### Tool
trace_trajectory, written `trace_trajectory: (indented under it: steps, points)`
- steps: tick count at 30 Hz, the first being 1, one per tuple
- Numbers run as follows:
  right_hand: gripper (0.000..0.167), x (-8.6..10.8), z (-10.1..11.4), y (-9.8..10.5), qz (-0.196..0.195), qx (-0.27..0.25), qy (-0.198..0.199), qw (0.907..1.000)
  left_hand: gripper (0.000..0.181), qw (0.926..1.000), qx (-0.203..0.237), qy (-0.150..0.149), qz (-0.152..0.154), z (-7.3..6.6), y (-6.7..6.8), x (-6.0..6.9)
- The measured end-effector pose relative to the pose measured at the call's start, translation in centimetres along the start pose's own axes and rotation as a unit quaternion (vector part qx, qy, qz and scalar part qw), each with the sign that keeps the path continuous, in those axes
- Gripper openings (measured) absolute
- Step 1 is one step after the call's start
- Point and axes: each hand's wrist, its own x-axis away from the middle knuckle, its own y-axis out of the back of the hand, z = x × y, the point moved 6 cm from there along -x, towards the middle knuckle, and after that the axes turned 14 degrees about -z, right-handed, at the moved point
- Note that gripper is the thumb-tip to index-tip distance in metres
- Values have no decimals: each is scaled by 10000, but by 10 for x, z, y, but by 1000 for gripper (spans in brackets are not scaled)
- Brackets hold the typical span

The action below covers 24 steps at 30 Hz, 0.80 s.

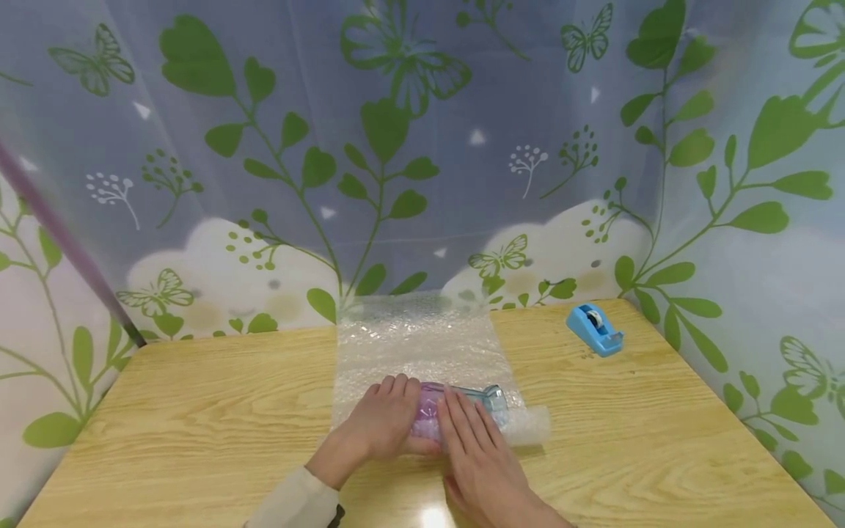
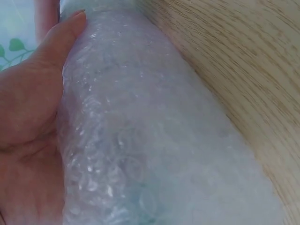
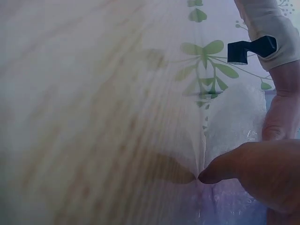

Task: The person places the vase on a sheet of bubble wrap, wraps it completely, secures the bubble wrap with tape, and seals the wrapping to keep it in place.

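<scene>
A see-through vessel, purple (image 1: 428, 411) at its left part and teal at its right end, lies on its side on bubble wrap (image 1: 416, 341). Its exact kind is unclear. My left hand (image 1: 383, 419) grips the left end, fingers over the top and thumb along the near side. Across the middle rests my right hand (image 1: 480, 456), its fingers straight and close together. In the left wrist view, bubble wrap (image 2: 140, 117) covers the vessel beside the left palm (image 2: 28, 112). The right wrist view has the right thumb (image 3: 234, 166) touching the wrapped near side.
A light blue tape dispenser (image 1: 595, 330) stands at the back right of the wooden table (image 1: 218, 411). The flat wrap reaches back to the patterned curtain (image 1: 422, 183). One rolled wrap end (image 1: 531, 427) sticks out to the right of the vessel.
</scene>
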Motion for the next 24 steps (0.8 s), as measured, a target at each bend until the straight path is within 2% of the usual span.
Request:
trace_trajectory:
  steps: [11,18,24]
  points:
    - [85,-18,-9,-14,-344,172,-311,9988,83,9986,508,41,147,5,-5,-1]
    - [96,-27,-14,-21,-422,233,-330,9983,82,9936,1068,43,361,12,-9,-2]
    - [89,-32,-13,-20,-476,248,-197,9984,71,9876,1483,64,508,15,-9,-2]
